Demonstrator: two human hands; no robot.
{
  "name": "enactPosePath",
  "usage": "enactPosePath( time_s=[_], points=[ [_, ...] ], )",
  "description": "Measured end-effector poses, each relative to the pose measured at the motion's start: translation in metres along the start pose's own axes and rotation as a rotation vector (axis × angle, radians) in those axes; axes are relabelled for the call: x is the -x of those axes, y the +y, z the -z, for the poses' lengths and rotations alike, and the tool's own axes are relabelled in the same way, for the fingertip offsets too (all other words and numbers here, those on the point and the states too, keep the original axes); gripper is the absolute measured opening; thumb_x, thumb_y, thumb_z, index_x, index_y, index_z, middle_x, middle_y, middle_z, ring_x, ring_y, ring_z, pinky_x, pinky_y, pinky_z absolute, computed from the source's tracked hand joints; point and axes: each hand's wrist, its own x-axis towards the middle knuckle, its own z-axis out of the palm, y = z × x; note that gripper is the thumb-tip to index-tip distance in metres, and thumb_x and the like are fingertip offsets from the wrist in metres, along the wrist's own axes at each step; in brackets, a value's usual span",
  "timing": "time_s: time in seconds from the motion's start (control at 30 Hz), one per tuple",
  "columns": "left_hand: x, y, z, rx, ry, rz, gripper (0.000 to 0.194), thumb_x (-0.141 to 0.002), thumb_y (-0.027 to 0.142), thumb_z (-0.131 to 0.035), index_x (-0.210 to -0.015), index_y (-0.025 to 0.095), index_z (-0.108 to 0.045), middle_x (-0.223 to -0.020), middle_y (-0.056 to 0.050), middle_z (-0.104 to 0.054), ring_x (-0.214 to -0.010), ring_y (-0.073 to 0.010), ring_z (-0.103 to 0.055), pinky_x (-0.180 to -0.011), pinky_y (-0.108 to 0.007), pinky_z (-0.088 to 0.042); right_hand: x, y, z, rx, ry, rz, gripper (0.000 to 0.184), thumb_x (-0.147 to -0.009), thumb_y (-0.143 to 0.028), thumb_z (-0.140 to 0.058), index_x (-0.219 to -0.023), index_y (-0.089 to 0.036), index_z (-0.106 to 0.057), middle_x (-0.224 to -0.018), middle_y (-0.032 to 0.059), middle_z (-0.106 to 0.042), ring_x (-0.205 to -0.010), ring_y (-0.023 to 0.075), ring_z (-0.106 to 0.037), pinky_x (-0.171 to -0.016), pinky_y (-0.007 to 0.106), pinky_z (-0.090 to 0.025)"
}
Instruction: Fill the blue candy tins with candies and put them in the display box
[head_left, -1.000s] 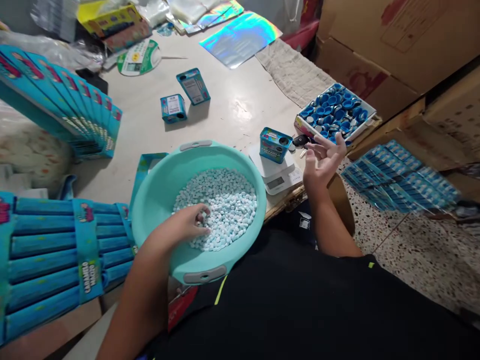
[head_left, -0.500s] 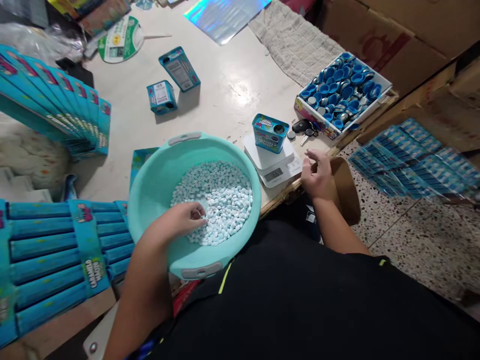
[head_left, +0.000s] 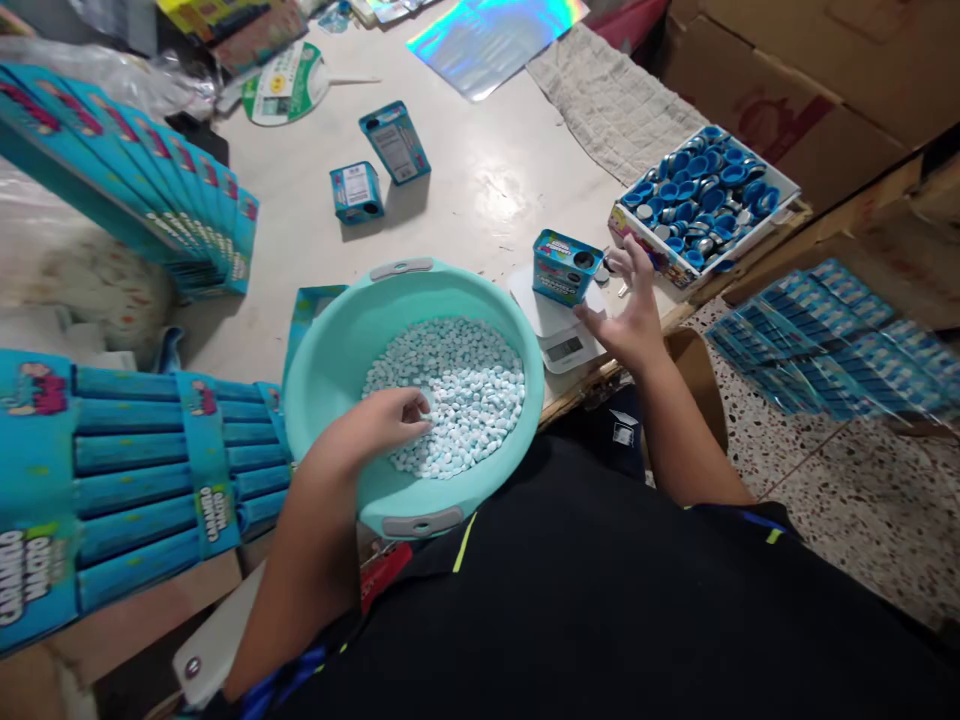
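My left hand (head_left: 391,422) rests over the small white and pale blue candies (head_left: 472,410) in a turquoise basin (head_left: 330,330). Its fingers are curled together, and whatever they may hold is hidden. My right hand (head_left: 630,315) is open, thumb and fingers spread around the near right side of a blue tin box (head_left: 564,270). I cannot tell whether it touches the box. That box stands upright on a white digital scale (head_left: 564,350), with a round dark hole in its top. The display's digits are too blurred to read.
A white box (head_left: 787,195) of blue-lined caps stands at the right table edge, beside a cloth (head_left: 607,95). Two more tin boxes (head_left: 358,192) lie farther back. Blue display cartons (head_left: 135,470) crowd the left. Wrapped blue packs (head_left: 832,340) are on the floor at right.
My right hand has moved forward from the table edge to the tin box on the scale, its fingers spreading. My left hand stays in the basin. The whole view has shifted slightly.
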Motion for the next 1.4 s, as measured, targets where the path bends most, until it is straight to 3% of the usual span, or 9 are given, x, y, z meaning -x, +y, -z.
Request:
enactPosePath(
  time_s=[0.13,0.27,0.33,0.47,0.57,0.87,1.1,1.3,1.4],
  points=[
    [0.009,0.002,0.003,0.094,0.245,-0.094,0.032,-0.084,0.049,-0.062,-0.093,0.019,-0.066,-0.088,-0.006,-0.07,-0.082,-0.0227,-0.065,-0.072,-0.033,-0.048,-0.032,-0.018,-0.01,-0.005,-0.136,0.091,0.051,-0.09,-0.045,-0.071,-0.135,-0.023,-0.06,-0.12,0.0112,-0.072,-0.106,0.0304,-0.072,-0.095,0.052,-0.062],
    [0.018,0.002,0.003,0.226,0.463,-0.11,0.031,-0.092,0.047,-0.06,-0.099,0.018,-0.067,-0.093,-0.007,-0.071,-0.085,-0.0214,-0.065,-0.076,-0.034,-0.05,-0.034,-0.069,-0.012,0.084,0.073,0.405,0.046,-0.095,-0.035,-0.066,-0.14,-0.026,-0.06,-0.12,0.0113,-0.071,-0.111,0.0322,-0.068,-0.099,0.056,-0.057],
    [0.018,0.001,0.001,0.25,0.467,-0.109,0.029,-0.092,0.044,-0.061,-0.101,0.018,-0.068,-0.096,-0.007,-0.071,-0.088,-0.0223,-0.067,-0.08,-0.036,-0.052,-0.027,-0.1,-0.012,0.14,0.037,0.555,0.056,-0.095,-0.028,-0.064,-0.15,-0.031,-0.053,-0.128,0.0105,-0.069,-0.119,0.0334,-0.065,-0.106,0.058,-0.052],
    [0.015,-0.006,-0.005,0.268,0.455,-0.089,0.032,-0.091,0.042,-0.065,-0.112,0.017,-0.068,-0.108,-0.01,-0.072,-0.1,-0.0262,-0.069,-0.091,-0.041,-0.056,-0.018,-0.138,-0.019,0.273,-0.321,0.746,0.065,-0.097,-0.014,-0.058,-0.155,-0.04,-0.046,-0.132,0.0059,-0.071,-0.121,0.0306,-0.063,-0.103,0.053,-0.051],
    [0.015,-0.011,-0.009,0.289,0.442,-0.068,0.041,-0.091,0.044,-0.065,-0.121,0.017,-0.067,-0.119,-0.013,-0.071,-0.111,-0.0295,-0.069,-0.099,-0.043,-0.056,-0.019,-0.143,-0.023,0.276,-0.312,0.812,0.065,-0.097,-0.012,-0.058,-0.156,-0.038,-0.044,-0.134,0.0067,-0.071,-0.121,0.0297,-0.061,-0.099,0.049,-0.051],
    [0.014,-0.018,-0.007,0.226,0.238,0.037,0.053,-0.09,0.052,-0.062,-0.131,0.019,-0.067,-0.136,-0.015,-0.068,-0.128,-0.0331,-0.065,-0.111,-0.043,-0.05,-0.023,-0.17,-0.007,0.414,-0.39,0.81,0.055,-0.099,-0.014,-0.058,-0.151,-0.035,-0.053,-0.129,0.0072,-0.073,-0.118,0.0287,-0.06,-0.097,0.047,-0.041],
    [0.017,-0.018,-0.007,0.233,0.225,0.021,0.051,-0.088,0.05,-0.063,-0.128,0.019,-0.068,-0.135,-0.015,-0.069,-0.126,-0.0337,-0.065,-0.11,-0.044,-0.051,-0.025,-0.178,-0.011,0.427,-0.512,0.732,0.05,-0.1,-0.014,-0.054,-0.143,-0.039,-0.058,-0.119,0.0054,-0.075,-0.11,0.0305,-0.061,-0.095,0.051,-0.043],
    [0.017,-0.018,-0.009,0.232,0.213,0.01,0.041,-0.083,0.041,-0.067,-0.12,0.023,-0.071,-0.128,-0.011,-0.073,-0.12,-0.0322,-0.067,-0.106,-0.041,-0.052,-0.03,-0.176,0.011,0.297,-0.397,0.651,0.043,-0.101,-0.023,-0.058,-0.143,-0.034,-0.058,-0.127,0.009,-0.071,-0.114,0.0335,-0.066,-0.1,0.056,-0.05],
    [0.016,-0.016,-0.01,0.206,0.202,-0.003,0.04,-0.08,0.04,-0.069,-0.116,0.022,-0.072,-0.126,-0.012,-0.072,-0.12,-0.0341,-0.065,-0.106,-0.043,-0.051,-0.03,-0.151,0.009,0.119,-0.277,0.539,0.042,-0.099,-0.029,-0.062,-0.141,-0.031,-0.054,-0.125,0.01,-0.067,-0.114,0.0323,-0.067,-0.097,0.053,-0.056]
  ],
)
